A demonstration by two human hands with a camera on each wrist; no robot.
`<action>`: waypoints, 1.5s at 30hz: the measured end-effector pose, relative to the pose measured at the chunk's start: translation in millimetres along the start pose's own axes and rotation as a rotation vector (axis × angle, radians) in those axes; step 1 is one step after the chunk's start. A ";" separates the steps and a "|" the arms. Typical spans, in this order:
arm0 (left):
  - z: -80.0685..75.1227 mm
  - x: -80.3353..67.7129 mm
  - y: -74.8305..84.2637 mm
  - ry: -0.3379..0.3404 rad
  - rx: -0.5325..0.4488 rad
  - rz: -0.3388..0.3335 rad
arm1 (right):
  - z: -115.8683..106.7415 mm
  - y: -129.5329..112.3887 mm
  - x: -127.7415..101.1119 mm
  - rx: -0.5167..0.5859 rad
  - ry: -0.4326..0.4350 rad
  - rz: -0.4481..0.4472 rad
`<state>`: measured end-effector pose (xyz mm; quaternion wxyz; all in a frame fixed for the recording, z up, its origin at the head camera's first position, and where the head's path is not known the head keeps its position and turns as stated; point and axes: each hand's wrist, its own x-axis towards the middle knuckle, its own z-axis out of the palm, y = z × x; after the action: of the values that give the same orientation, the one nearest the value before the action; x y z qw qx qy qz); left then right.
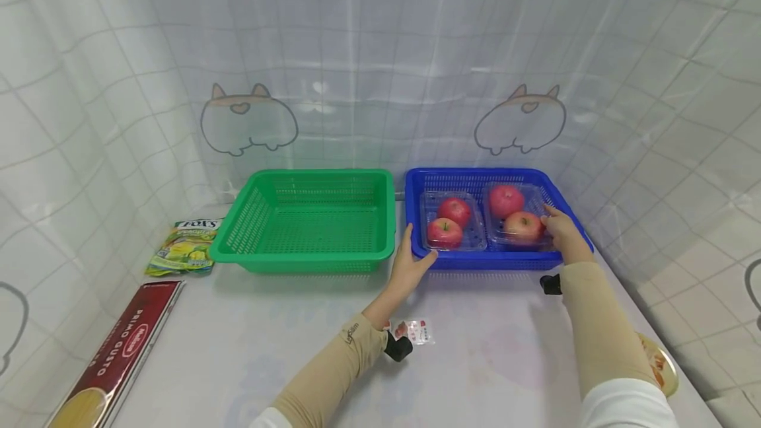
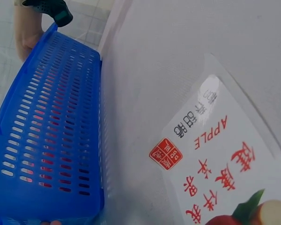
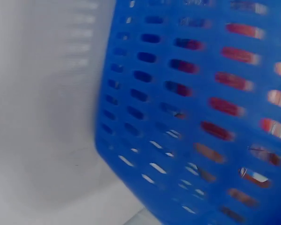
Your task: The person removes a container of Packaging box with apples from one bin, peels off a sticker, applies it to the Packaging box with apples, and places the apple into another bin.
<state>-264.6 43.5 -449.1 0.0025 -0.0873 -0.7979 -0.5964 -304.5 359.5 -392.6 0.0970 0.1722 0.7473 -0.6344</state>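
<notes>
A blue plastic basket point(image 1: 475, 261) holds two clear plastic boxes of apples side by side. Two red apples show in the left box point(image 1: 472, 238), and two more in the right box point(image 1: 538, 197). My left hand point(image 1: 407, 269) is spread around the basket's front left corner, its thumb at the front rim and a finger straight along the left side. Reaching over the right rim, my right hand point(image 1: 561, 230) pinches the right edge of the right box. In the right wrist view, red apples show through the slots of the basket wall point(image 3: 192, 103), blurred.
A green basket point(image 1: 303, 257) stands left of the blue one. Further left lie a yellow-green FOX'S bag point(image 1: 185, 246) and a red spaghetti pack point(image 1: 127, 342). An apple label card point(image 2: 215, 154) lies in front, and a can point(image 1: 660, 362) is beside my right arm.
</notes>
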 end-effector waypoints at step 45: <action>13.6 -0.5 81.7 -0.061 -0.169 0.067 | 115.9 -60.9 -97.2 0.627 0.085 0.015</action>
<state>-251.1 78.7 -375.3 -0.0091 -0.1320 -0.7411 -0.6582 -246.6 224.5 -322.0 0.0126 0.2255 0.5172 -0.8255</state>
